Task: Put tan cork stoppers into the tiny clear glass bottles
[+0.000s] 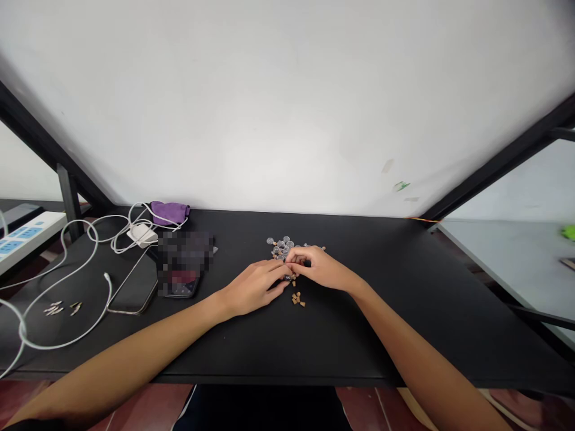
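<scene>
While the left hand and right hand curl together above the matte black bench, their fingertips meet; whether either grip holds anything stays hidden. Small tan pegs lie just below the hands, shiny clear round discs just beyond them: slow fingertip work suits such tiny pieces.

You've got bright, even room light, no clear source, w/ white wall nearly blown out. Only faint shadows under your left hand & right hand. Wide-angle warp at pic edges tilts black desk frame. Pixelated patch left of centre; no glare on desk.
</scene>
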The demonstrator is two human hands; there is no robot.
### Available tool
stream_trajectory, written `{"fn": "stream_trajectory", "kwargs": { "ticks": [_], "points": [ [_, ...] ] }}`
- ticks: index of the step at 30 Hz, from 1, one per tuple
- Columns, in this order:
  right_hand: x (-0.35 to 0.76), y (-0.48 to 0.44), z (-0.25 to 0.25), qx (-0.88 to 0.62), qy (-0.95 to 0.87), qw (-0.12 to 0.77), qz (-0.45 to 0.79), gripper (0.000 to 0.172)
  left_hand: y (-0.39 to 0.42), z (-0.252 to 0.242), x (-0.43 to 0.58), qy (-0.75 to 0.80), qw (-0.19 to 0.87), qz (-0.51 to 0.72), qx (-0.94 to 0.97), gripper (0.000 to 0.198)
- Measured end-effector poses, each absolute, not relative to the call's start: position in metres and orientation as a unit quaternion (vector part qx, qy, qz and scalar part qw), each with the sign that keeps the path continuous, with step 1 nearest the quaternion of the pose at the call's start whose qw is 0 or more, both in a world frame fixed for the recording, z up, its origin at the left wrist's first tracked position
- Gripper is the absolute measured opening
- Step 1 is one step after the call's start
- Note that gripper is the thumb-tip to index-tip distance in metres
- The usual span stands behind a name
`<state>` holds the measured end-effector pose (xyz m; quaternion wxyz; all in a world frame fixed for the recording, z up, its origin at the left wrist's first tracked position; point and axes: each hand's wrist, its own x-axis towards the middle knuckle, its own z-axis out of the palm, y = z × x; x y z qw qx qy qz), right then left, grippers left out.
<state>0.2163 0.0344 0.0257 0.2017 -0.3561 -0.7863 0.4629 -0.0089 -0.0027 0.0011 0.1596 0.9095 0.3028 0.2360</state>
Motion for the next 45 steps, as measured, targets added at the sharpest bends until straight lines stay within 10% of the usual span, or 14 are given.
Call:
{"fn": "stream_trajectory", "kwargs": {
  "ticks": [45],
  "points": [
    [0.2162,0.0342,0.0257,-0.363,-0.797,0.198,0.44,0.022,-0.0027,0.0003,-0.009,0.321,0.147,0.25,0.902,0.015]
  ]
}}
